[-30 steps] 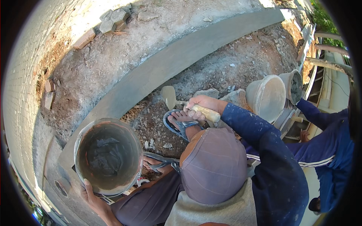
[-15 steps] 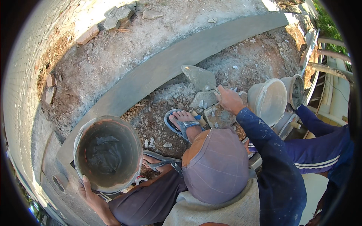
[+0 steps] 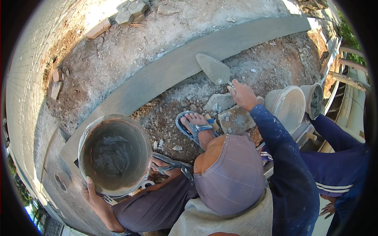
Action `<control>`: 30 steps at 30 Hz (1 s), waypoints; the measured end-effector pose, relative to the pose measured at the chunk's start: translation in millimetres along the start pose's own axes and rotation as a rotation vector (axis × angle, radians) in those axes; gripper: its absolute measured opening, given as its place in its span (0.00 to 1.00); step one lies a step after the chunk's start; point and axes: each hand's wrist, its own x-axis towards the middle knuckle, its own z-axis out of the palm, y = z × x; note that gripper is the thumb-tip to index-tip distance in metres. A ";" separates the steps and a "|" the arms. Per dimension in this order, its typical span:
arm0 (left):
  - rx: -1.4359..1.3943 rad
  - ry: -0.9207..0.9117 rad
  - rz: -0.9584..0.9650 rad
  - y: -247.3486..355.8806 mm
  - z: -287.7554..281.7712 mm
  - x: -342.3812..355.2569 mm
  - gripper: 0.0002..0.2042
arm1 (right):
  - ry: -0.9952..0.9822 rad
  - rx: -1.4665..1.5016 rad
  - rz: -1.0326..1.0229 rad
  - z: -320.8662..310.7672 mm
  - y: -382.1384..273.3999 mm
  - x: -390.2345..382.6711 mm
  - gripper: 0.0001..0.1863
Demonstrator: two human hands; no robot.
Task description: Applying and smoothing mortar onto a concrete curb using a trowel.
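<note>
My right hand [image 3: 243,94] is closed round the handle of a pointed trowel [image 3: 214,69]. The blade is greyish and its tip lies over a long curved strip of smooth grey mortar [image 3: 169,74]; whether it touches cannot be told. Down at the left, my left hand [image 3: 94,200] grips the near rim of a round bucket [image 3: 145,157], thumb over the edge. Dark wet mortar [image 3: 112,155] lies in its bottom. A mauve cap [image 3: 232,177] covers the lower middle of the view. Beside the strip, my sandalled foot [image 3: 197,126] rests on rubble.
Two more buckets, a pale one [image 3: 289,106] and a smaller one [image 3: 315,101], stand at the right. Another person in striped trousers [image 3: 334,169] is close by there. Stones [image 3: 236,118] lie near my right hand; paving blocks [image 3: 128,13] sit at the far left.
The trowel and my right hand have moved away from me, bringing the blade's tip over the mortar strip. My left hand keeps hold of the bucket. The view has shifted slightly.
</note>
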 end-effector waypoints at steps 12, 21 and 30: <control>-0.054 0.024 0.000 -6.2 -7.0 -5.2 0.17 | 0.133 -0.127 0.159 -13.7 47.1 37.7 0.16; 0.124 -0.061 0.049 -11.8 5.1 19.8 0.18 | -0.055 0.196 -0.500 -46.3 -119.4 1.3 0.15; 0.216 -0.042 0.093 -9.3 12.7 18.7 0.20 | -0.135 0.031 -0.941 -34.8 -243.2 -2.7 0.10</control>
